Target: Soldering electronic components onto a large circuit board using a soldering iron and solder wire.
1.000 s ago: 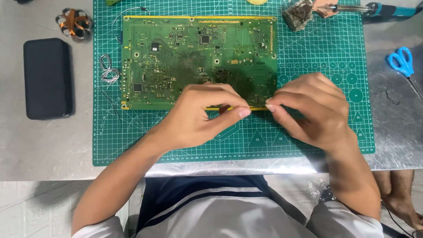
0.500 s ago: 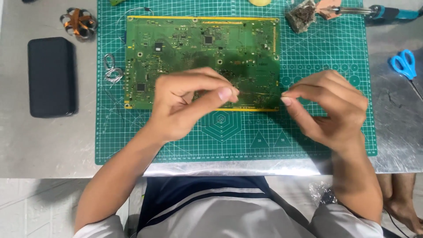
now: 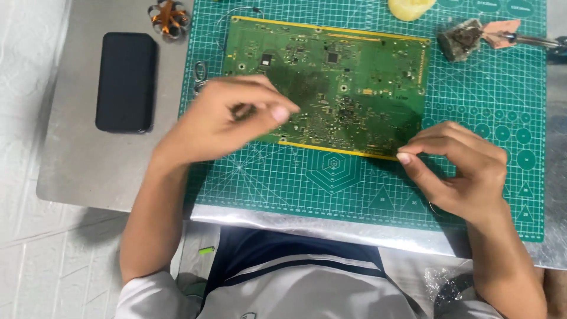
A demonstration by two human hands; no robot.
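Pinching the near edge of the circuit board [image 3: 331, 82] — right hand [image 3: 466, 171] fingers closed on its lower right corner; left hand [image 3: 227, 121] loosely curled above it, grasping nothing visible. Board lies flat on the green mat [image 3: 366, 183]. Likely stiff, light, fragile — hold by edges.

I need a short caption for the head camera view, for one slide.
Two bare hands, left hand and right hand, pinch over a green circuit board on a green cutting mat.
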